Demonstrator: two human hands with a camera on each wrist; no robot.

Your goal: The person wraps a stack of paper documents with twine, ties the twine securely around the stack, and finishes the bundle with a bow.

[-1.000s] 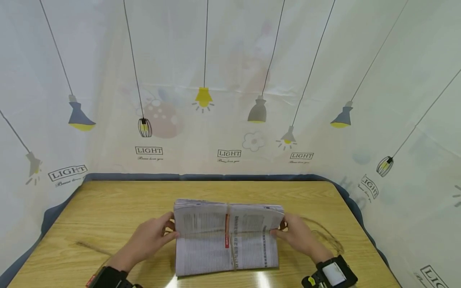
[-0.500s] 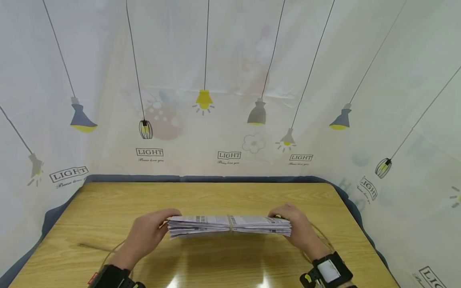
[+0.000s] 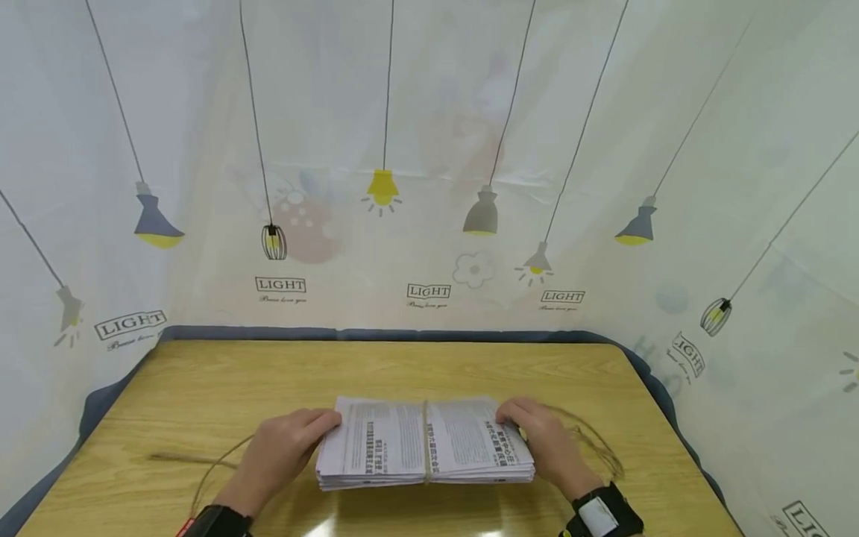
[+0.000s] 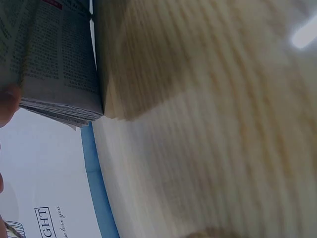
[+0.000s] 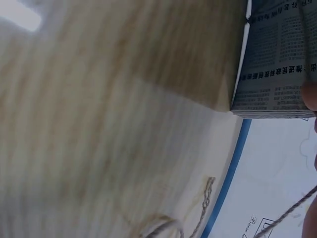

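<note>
The papers [image 3: 423, 444] are white-grey with dense black print and a small red patch in the left wrist view. The twine [image 3: 426, 440] is tan. The desk [image 3: 201, 388] is pale yellow wood grain. The backdrop [image 3: 429, 149] is white with grey and yellow lamps, edged blue.

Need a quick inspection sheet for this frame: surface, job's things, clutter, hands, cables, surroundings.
Surface: wooden table, pale grain, glare spots at the near edge.
Job's things: newspaper stack lying flat at table centre, a twine band round its middle; loose twine trails on the table to the right and to the left.
Clutter: nothing seen.
Hands: left hand holds the stack's left end, right hand holds the right end, fingers over the top sheet; each wrist wears a black strap.
Cables: nothing seen.
Surroundings: white curtain printed with hanging lamps and the word LIGHT on three sides; blue strip along the table's far edge.
</note>
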